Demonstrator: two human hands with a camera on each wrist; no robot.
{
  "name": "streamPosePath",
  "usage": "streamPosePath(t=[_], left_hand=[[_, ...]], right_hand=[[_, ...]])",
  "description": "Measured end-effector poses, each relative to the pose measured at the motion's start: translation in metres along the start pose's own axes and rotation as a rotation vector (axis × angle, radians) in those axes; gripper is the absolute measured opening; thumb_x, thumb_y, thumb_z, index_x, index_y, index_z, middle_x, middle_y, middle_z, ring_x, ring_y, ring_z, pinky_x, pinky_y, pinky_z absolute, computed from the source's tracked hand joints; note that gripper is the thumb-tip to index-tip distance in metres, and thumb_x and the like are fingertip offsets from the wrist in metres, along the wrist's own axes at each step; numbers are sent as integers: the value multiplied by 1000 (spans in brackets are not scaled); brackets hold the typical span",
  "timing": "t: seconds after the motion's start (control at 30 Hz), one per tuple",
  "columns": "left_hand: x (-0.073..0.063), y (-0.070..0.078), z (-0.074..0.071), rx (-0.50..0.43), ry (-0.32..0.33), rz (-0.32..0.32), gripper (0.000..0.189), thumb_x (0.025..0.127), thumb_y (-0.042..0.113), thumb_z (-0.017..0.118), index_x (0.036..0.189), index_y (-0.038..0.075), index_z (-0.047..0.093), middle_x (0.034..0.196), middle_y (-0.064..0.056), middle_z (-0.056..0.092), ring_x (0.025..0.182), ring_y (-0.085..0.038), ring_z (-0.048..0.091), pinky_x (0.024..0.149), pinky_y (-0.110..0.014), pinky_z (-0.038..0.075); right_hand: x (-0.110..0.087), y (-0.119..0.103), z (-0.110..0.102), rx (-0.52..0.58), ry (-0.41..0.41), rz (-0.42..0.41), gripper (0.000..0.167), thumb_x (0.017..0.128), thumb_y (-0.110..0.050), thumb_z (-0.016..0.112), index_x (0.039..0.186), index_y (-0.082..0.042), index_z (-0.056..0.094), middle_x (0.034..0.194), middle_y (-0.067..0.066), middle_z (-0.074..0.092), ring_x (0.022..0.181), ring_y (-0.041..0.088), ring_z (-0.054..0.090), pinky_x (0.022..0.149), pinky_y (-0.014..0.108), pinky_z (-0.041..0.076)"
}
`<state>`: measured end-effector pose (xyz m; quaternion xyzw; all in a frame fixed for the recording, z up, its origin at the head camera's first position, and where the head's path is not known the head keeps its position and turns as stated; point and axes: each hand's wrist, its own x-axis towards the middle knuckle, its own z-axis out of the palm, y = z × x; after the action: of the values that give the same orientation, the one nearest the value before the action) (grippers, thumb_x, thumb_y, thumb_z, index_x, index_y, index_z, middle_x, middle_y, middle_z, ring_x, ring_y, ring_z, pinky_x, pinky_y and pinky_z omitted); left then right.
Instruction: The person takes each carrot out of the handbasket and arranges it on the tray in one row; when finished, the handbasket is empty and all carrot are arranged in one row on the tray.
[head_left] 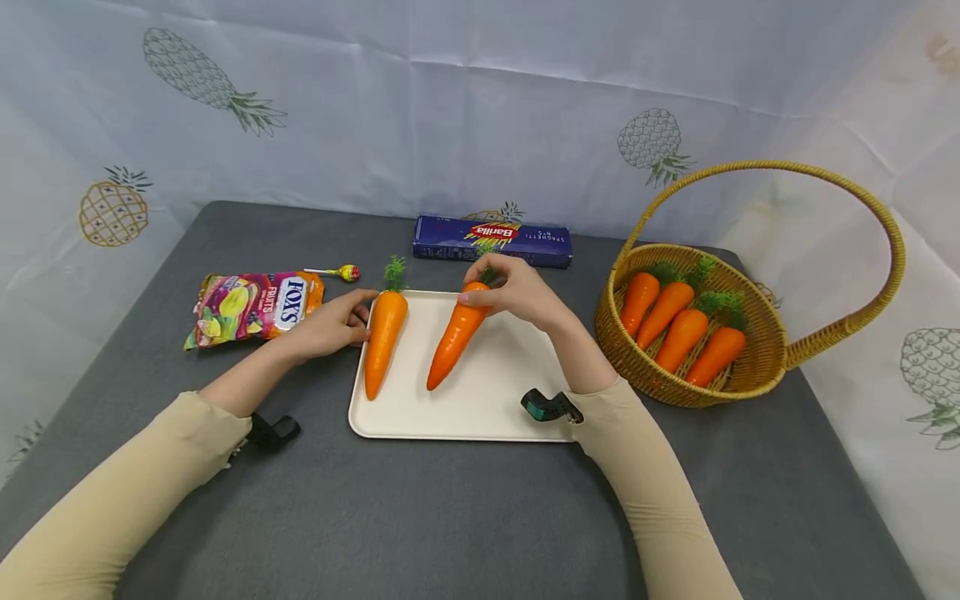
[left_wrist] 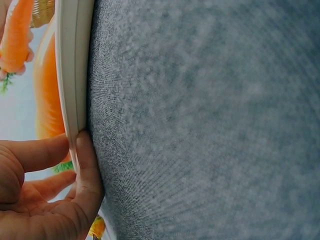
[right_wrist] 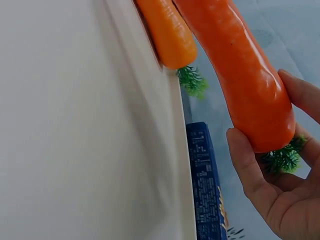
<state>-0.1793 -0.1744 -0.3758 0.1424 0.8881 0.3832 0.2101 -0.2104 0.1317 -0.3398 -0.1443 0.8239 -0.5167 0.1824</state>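
Note:
My right hand [head_left: 513, 292] grips an orange carrot [head_left: 456, 337] near its leafy top, above the middle of a cream tray [head_left: 495, 408]. In the right wrist view this carrot [right_wrist: 240, 70] slants between thumb and fingers, with green leaves below its thick end. On the tray's left side lies another carrot [head_left: 386, 342], its leaves reaching past the back rim. The tray's left rim is pinched by my left hand [head_left: 333, 323]; in the left wrist view the thumb and fingers [left_wrist: 89, 170] sit on either side of the rim [left_wrist: 75, 75].
At the right stands a wicker basket [head_left: 772, 367] with a tall handle and several carrots [head_left: 678, 337] inside. Behind the tray lies a blue spaghetti box [head_left: 491, 242]. A Fox's candy bag [head_left: 255, 307] and a lollipop [head_left: 347, 272] lie at the left on the grey table [head_left: 420, 517].

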Motion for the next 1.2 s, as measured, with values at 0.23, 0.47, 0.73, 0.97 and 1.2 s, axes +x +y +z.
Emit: streamPosePath(t=[0.23, 0.47, 0.73, 0.97, 1.2], left_hand=[[2, -1, 0, -4, -10, -3, 66, 94, 6, 57, 152, -3, 27, 115, -22, 53, 89, -24, 55, 74, -27, 48], [1, 0, 0, 4, -6, -9, 65, 94, 7, 57, 152, -3, 27, 116, -22, 53, 90, -25, 54, 74, -26, 48], [0, 2, -1, -1, -12, -14, 68, 93, 8, 58, 152, -4, 26, 118, -23, 52, 92, -24, 54, 75, -28, 48], [1, 1, -1, -7, -14, -15, 67, 94, 7, 56, 152, -3, 26, 117, -22, 52, 89, -23, 54, 75, -27, 48], [1, 0, -1, -5, -14, -14, 66, 93, 6, 56, 152, -3, 27, 116, -22, 53, 89, -23, 54, 75, -27, 47]], right_hand=[[9, -1, 14, 10, -37, 2, 29, 83, -27, 78, 105, -13, 65, 106, 10, 65, 86, 26, 65, 82, 49, 59], [18, -3, 27, -21, -57, 10, 27, 81, -30, 80, 101, -17, 67, 104, 7, 63, 86, 23, 62, 79, 43, 60], [30, 3, 38, -47, -64, -9, 26, 79, -31, 82, 98, -19, 68, 101, 6, 61, 88, 22, 58, 71, 34, 59], [37, 5, 44, -85, -87, -20, 30, 80, -31, 81, 103, -18, 68, 104, 4, 59, 88, 21, 54, 70, 27, 50], [41, 4, 49, -101, -129, -34, 29, 82, -29, 79, 107, -18, 68, 102, 2, 59, 88, 19, 51, 70, 26, 43]])
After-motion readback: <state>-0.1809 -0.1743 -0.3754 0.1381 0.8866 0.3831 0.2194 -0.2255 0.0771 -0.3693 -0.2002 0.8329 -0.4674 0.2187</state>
